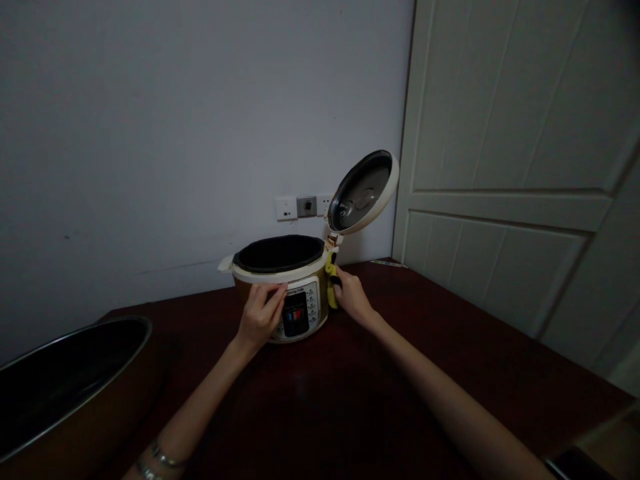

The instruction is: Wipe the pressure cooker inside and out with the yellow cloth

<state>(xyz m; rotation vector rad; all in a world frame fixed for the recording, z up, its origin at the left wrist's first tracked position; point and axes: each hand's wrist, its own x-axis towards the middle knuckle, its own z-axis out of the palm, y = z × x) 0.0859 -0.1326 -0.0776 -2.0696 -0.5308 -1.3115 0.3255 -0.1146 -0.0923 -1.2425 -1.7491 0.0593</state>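
An electric pressure cooker (243,291) stands upright on the dark red table, its dark inner pot (280,253) showing at the top. The lid (367,193) is raised and tilted on the hinge at the right. My left hand (261,312) has its fingers pressed together against the cooker's front, just below the white rim and beside the control panel (297,312). At the cooker's right side, below the hinge, my right hand (350,293) is closed around a yellow-and-black tool (331,275). Its exact kind is hard to make out in the dim light.
A large brown pot (95,393) with a dark inside stands at the near left of the table (310,407). Wall sockets (287,209) are behind the cooker. A white panelled door (500,160) borders the right side. A thin strip (389,263) lies near the back corner.
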